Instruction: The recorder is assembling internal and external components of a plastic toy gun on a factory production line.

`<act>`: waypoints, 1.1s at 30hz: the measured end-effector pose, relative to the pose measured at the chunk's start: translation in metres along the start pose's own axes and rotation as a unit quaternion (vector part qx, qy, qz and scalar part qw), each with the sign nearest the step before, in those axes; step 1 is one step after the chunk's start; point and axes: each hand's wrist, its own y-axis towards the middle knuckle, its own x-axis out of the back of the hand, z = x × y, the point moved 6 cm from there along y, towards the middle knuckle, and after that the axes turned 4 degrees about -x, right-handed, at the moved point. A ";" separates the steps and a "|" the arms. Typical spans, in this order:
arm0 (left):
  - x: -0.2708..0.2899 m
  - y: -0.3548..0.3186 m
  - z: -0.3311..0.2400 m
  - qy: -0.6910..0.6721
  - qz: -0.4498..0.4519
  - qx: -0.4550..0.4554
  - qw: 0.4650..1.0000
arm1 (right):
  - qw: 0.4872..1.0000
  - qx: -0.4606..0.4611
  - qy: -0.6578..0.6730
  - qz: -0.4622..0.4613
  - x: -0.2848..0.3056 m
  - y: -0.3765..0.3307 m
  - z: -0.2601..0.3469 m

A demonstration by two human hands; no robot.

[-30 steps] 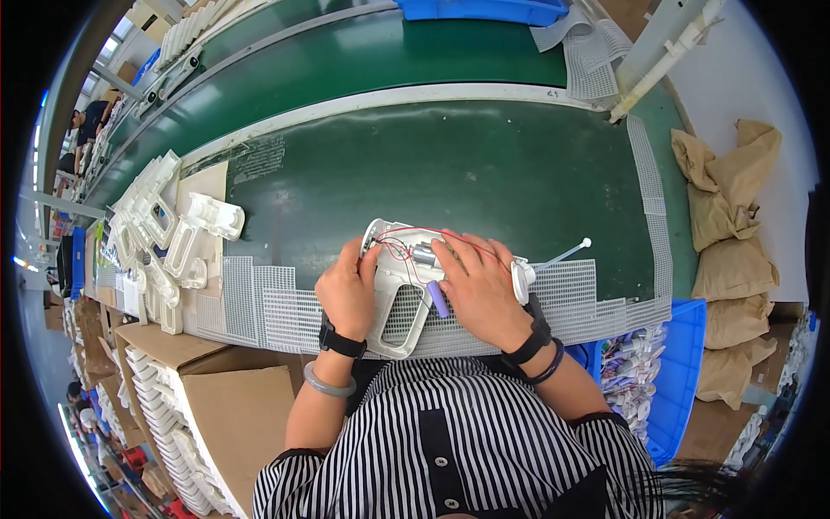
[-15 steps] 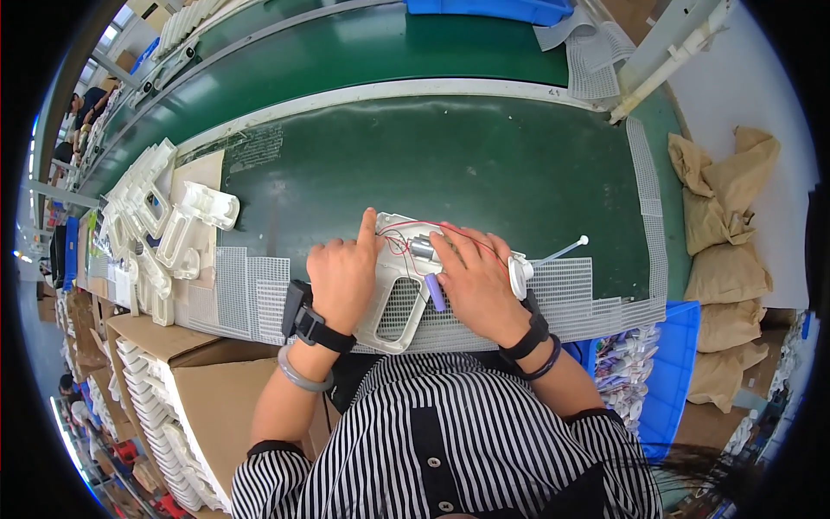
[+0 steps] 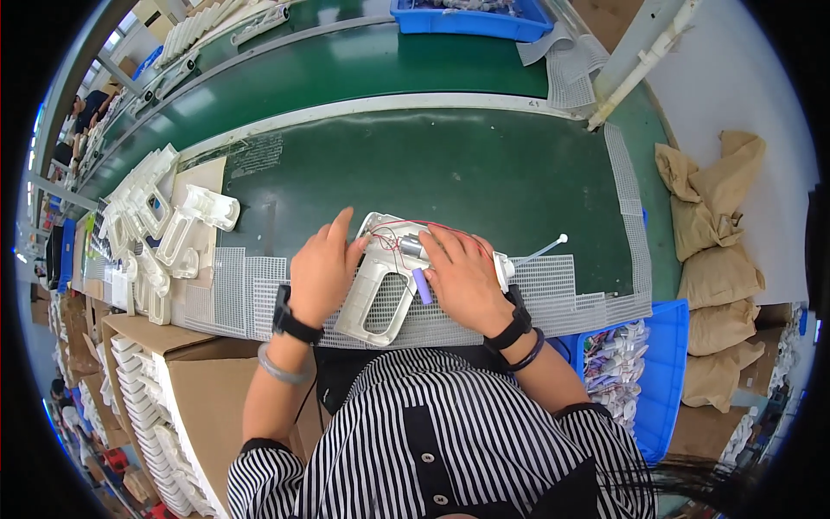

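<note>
A white pistol-shaped plastic shell half [image 3: 353, 309] lies open side up on the bench, its handle loop toward me. Inside it sit a silver cylindrical motor [image 3: 413, 246] and thin red and black wires [image 3: 386, 231]. A small purple cylinder [image 3: 422, 285] hangs on a wire over the loop. My right hand [image 3: 469, 281] curls over the shell's right part, fingers gripping it beside the motor. A thin pale tube [image 3: 543, 248] sticks out past a white round end piece [image 3: 503, 270]. My left hand [image 3: 322, 270] has its fingers apart, thumb by the shell's upper left edge.
More white shell halves [image 3: 156, 208] are heaped at the left on cardboard. Grid matting [image 3: 232, 290] lines the bench's near edge. A carton [image 3: 229, 415] of stacked white parts stands lower left, a blue bin [image 3: 664, 381] lower right. Brown sacks [image 3: 722, 272] lean at right; a blue tray [image 3: 471, 24] is beyond.
My left hand has drawn back to the left, its extended index finger lifting off the shell's top corner. My right hand stays on the shell. The view has shifted slightly.
</note>
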 end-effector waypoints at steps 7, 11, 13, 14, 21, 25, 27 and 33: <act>-0.032 -0.061 -0.082 -0.024 0.086 -0.172 0.981 | 1.000 0.004 -0.002 0.004 -0.002 0.000 -0.002; -0.033 -0.056 -0.088 -0.008 0.040 -0.176 0.984 | 1.000 0.002 -0.008 0.015 0.003 0.000 0.002; -0.043 -0.061 -0.087 0.032 0.030 -0.166 0.985 | 1.000 0.009 -0.012 0.022 0.006 0.001 0.004; -0.050 -0.062 -0.086 0.075 0.029 -0.158 0.984 | 0.999 0.000 0.016 0.042 0.006 0.003 0.002; -0.033 -0.056 -0.082 0.053 -0.042 -0.137 0.988 | 0.996 0.000 0.060 0.063 0.001 0.000 -0.008; 0.002 -0.066 -0.053 -0.076 -0.096 -0.077 0.990 | 0.994 -0.004 0.075 0.080 0.007 0.003 -0.010; 0.019 -0.079 -0.029 -0.122 -0.168 -0.028 0.978 | 0.995 0.006 0.075 0.071 0.011 0.003 -0.009; 0.017 -0.113 -0.010 -0.073 -0.107 -0.021 0.991 | 0.993 0.076 0.067 0.054 0.035 0.013 0.037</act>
